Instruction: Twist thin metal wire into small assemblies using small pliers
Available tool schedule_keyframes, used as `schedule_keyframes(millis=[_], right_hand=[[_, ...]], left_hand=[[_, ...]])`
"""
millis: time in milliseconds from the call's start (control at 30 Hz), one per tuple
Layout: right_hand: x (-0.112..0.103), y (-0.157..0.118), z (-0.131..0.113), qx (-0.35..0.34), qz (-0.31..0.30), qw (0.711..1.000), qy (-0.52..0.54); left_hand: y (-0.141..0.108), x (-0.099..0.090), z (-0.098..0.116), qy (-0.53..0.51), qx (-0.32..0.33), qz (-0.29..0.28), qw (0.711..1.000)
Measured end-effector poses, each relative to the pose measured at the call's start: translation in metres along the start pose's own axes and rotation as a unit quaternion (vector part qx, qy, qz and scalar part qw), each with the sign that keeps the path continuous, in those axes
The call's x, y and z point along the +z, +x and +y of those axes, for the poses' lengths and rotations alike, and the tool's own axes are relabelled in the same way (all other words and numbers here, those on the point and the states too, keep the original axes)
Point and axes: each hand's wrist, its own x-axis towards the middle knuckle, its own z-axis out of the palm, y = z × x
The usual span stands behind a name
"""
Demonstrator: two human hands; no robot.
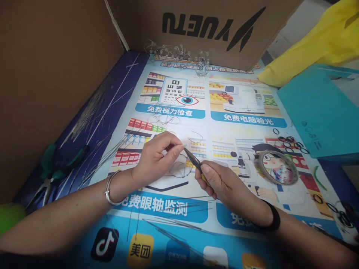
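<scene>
Mid-frame: L hand (157, 158) pinching thin wire (183, 176), R hand (220, 178) w/ needle-nose pliers (194, 159).
Tips by L hand; wire-handling step, prob. needs steady hold.

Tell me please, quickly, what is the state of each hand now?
Left hand: thumb and forefinger pinched closed beside the pliers' tips; what they pinch is too fine to tell.
Right hand: closed around the pliers.

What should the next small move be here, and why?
Probably a slight twist of the yellow-handled pliers: the right hand grips them, their tips right by the pinched fingers of the left hand, with thin wire loops just below.
</scene>
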Motion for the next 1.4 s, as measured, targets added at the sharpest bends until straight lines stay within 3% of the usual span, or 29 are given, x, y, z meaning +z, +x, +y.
schedule_keyframes(millis=[200,333,533,733,1400], right_hand=[[0.001,-0.003,0.005,-0.064,0.051,0.976,-0.203],[0.003,-0.005,0.007,-0.097,0.031,0.955,-0.278],[-0.004,-0.003,0.001,-0.062,0.029,0.980,-0.187],[-0.006,-0.006,0.007,-0.053,0.033,0.990,-0.126],[-0.005,-0.004,0.011,-0.050,0.033,0.996,-0.069]], left_hand=[[0.000,-0.002,-0.002,-0.117,-0.113,-0.024,0.986],[0.007,-0.007,-0.010,-0.179,-0.135,0.046,0.974],[0.005,-0.004,-0.007,-0.199,-0.124,-0.030,0.972],[0.002,-0.002,-0.005,-0.122,-0.092,-0.015,0.988],[-0.002,0.004,-0.007,-0.110,-0.082,-0.008,0.991]])
